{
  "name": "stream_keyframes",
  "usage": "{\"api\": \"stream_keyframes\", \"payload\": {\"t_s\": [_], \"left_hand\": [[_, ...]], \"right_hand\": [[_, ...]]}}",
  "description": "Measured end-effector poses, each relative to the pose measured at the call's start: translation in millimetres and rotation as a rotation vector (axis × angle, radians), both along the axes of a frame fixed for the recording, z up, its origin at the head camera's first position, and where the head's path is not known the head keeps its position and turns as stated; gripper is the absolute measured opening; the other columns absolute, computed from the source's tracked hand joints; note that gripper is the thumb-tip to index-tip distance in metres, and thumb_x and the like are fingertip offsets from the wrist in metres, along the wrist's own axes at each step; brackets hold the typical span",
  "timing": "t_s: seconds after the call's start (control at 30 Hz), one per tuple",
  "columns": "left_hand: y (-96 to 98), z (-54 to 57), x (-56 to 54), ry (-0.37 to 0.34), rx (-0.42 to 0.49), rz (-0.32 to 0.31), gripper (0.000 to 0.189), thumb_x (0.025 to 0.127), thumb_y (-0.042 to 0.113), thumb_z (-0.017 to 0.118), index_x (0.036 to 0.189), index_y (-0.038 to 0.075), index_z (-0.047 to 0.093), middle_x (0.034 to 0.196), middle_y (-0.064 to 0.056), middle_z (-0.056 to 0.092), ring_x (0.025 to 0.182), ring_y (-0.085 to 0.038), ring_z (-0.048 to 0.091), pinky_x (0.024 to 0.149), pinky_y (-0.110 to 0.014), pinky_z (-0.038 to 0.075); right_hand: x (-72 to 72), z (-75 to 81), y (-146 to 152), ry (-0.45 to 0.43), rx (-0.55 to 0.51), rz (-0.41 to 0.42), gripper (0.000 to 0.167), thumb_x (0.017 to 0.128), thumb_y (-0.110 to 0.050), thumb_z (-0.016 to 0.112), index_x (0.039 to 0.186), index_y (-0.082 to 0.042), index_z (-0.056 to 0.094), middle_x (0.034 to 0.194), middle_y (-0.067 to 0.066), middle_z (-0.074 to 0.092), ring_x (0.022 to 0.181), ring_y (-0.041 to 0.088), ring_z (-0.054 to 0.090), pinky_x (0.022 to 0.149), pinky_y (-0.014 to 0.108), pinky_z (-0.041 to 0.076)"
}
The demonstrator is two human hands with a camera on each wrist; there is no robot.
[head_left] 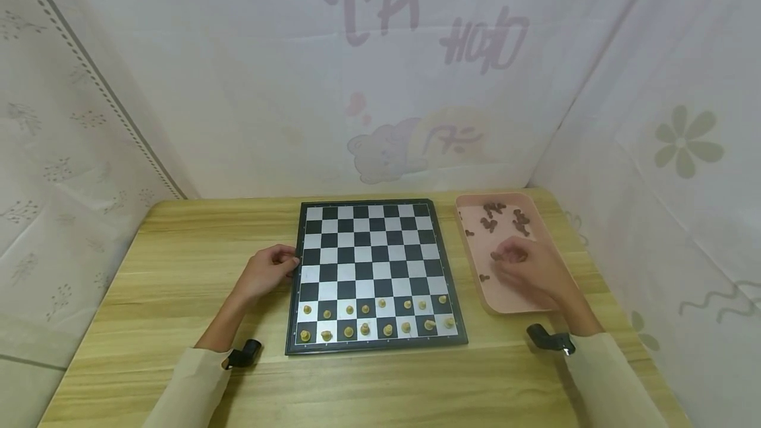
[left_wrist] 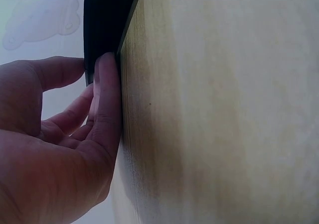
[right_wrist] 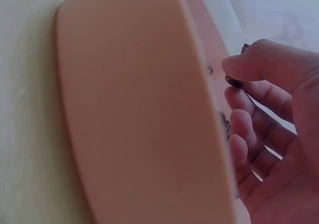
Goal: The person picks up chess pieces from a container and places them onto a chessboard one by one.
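Observation:
A black-and-white chessboard [head_left: 361, 273] lies on the table, with two rows of pale yellow chess pieces [head_left: 388, 329] along its near side. My left hand [head_left: 269, 271] is at the board's left edge; in the left wrist view, thumb and fingers pinch the dark rim [left_wrist: 103, 25]. Over the pink tray [head_left: 475, 269] to the right, my right hand [head_left: 531, 269] holds a dark brown chess piece [right_wrist: 235, 82] between thumb and fingers. Part of that piece is hidden by the fingertips. More brown chess pieces [head_left: 489, 224] lie in the tray, mostly toward its far end.
The wooden table [head_left: 196, 243] extends left of the board and in front of it. A pale printed curtain [head_left: 267, 117] stands behind the table and on both sides. The tray has a raised wall [right_wrist: 134, 104] facing the right wrist camera.

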State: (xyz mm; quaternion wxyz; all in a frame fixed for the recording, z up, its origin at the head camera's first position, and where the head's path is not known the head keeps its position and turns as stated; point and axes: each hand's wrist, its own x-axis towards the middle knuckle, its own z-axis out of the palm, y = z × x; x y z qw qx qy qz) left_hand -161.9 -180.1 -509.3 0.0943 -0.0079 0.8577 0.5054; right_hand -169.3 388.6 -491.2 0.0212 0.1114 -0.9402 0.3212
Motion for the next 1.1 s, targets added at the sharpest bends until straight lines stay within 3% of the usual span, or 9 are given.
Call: {"api": "stream_keyframes", "payload": {"t_s": [0.23,0.6,0.9,1.1], "left_hand": [[0.5,-1.1,-0.1,0.003,-0.002,0.006,0.033,0.107,0.011,0.066,0.133,-0.009,0.068,0.104,-0.015,0.076,0.085,-0.022,0.075,0.078,-0.036,0.065],[3.0,-0.9,0.4,-0.005,0.006,0.022,0.034,0.107,0.011,0.066,0.134,-0.010,0.067,0.106,-0.016,0.075,0.087,-0.023,0.075,0.079,-0.037,0.066],[4.6,0.4,0.9,-0.008,-0.002,0.030,0.033,0.107,0.012,0.066,0.133,-0.009,0.068,0.105,-0.015,0.075,0.088,-0.023,0.075,0.080,-0.037,0.066],[5.4,2.2,2.0,0.009,-0.010,0.020,0.033,0.107,0.011,0.066,0.132,-0.010,0.068,0.104,-0.017,0.076,0.088,-0.024,0.075,0.080,-0.037,0.065]], "right_hand": [[-10.4,7.4,-14,0.008,-0.018,-0.001,0.016,0.095,-0.020,0.088,0.104,-0.016,0.076,0.093,0.000,0.072,0.086,0.023,0.062,0.076,0.027,0.050],[-26.9,19.1,-47,-0.009,-0.169,0.038,0.012,0.098,-0.013,0.084,0.107,-0.009,0.075,0.095,0.004,0.069,0.083,0.022,0.059,0.067,0.028,0.050],[-44.6,26.4,-77,0.016,-0.173,0.077,0.015,0.095,-0.007,0.085,0.108,-0.008,0.076,0.099,0.005,0.071,0.088,0.023,0.062,0.073,0.028,0.052],[-57.7,29.1,-96,0.012,-0.153,0.124,0.013,0.095,-0.006,0.081,0.107,-0.009,0.077,0.101,0.006,0.071,0.092,0.025,0.062,0.079,0.036,0.052]]}}
